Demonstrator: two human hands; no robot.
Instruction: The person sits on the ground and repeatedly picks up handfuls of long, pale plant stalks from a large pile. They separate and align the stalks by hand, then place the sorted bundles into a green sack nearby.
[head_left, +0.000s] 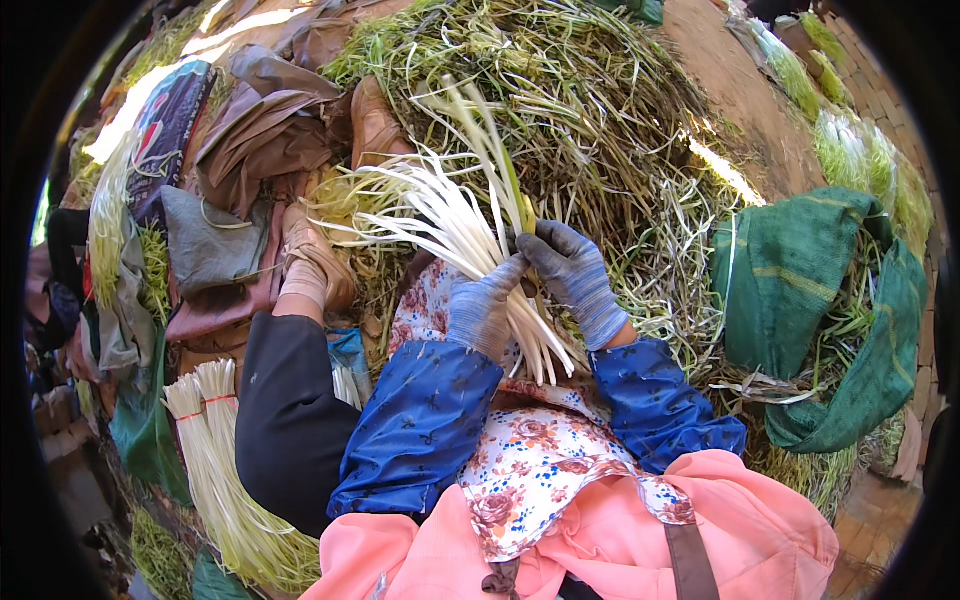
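My left hand (489, 304), in a striped grey-blue knit glove, grips a loose bunch of long white-stemmed greens (442, 217), which look like blanched chives. The pale ends point down over my floral apron (532, 442), while the other ends fan out to the upper left. Right beside it, my right hand (574, 270), gloved with dark-stained fingertips, pinches a yellow-green stalk (512, 184) at the bunch's right side. The fingertips of both hands nearly meet, and the stalk's lower end is hidden behind them.
A big heap of green and withered trimmings (555, 97) lies ahead. Red-banded bundles of pale stems (217, 435) lie at my left. A green woven sack (787, 277) holding trimmings is at my right. Brown cloth (262, 135) and a grey cloth (214, 236) lie near my shoe (330, 274).
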